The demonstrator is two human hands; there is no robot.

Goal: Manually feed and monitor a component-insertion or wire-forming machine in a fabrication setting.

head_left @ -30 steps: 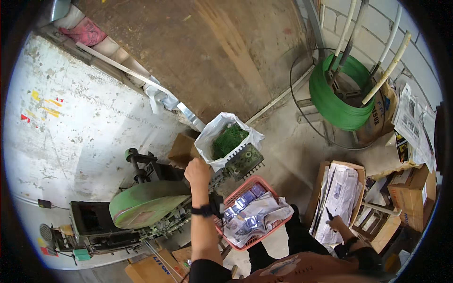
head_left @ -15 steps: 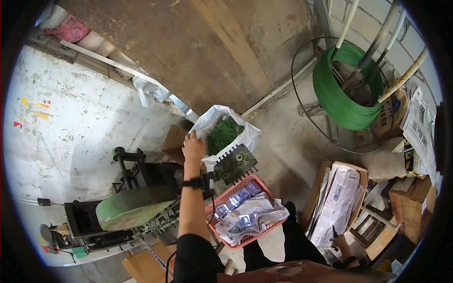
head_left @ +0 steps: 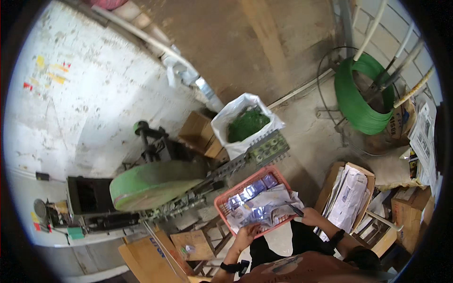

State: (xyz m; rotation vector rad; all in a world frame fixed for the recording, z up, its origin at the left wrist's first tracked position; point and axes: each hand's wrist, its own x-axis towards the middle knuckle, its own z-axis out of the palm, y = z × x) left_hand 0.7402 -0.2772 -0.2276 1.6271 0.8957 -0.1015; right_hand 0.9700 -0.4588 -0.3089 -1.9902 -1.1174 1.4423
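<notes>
A pink plastic basket (head_left: 219, 203) sits in front of me, holding crumpled newspaper (head_left: 257, 206) and several shiny purple-blue packets (head_left: 252, 190). At its near rim, my left hand (head_left: 247, 237) has its fingers bent together against the edge of the paper; what they grip, if anything, is too small to make out. By the right rim, my right hand (head_left: 314, 217) is closed round a slim dark hand tool (head_left: 296, 209), which points left over the newspaper. The tool's exact kind does not show.
A machine with a green wheel (head_left: 155, 184) stands at left, its toothed metal block (head_left: 271, 150) jutting beyond the basket. Behind it stands a white bag (head_left: 224, 123) of green wire pieces (head_left: 248, 123). A green wire coil (head_left: 365, 111) and newspaper-filled carton (head_left: 347, 198) are at right.
My left hand has come back from the white bag to the basket's near rim. My right hand has moved left with the dark tool, up to the basket. The view has shifted.
</notes>
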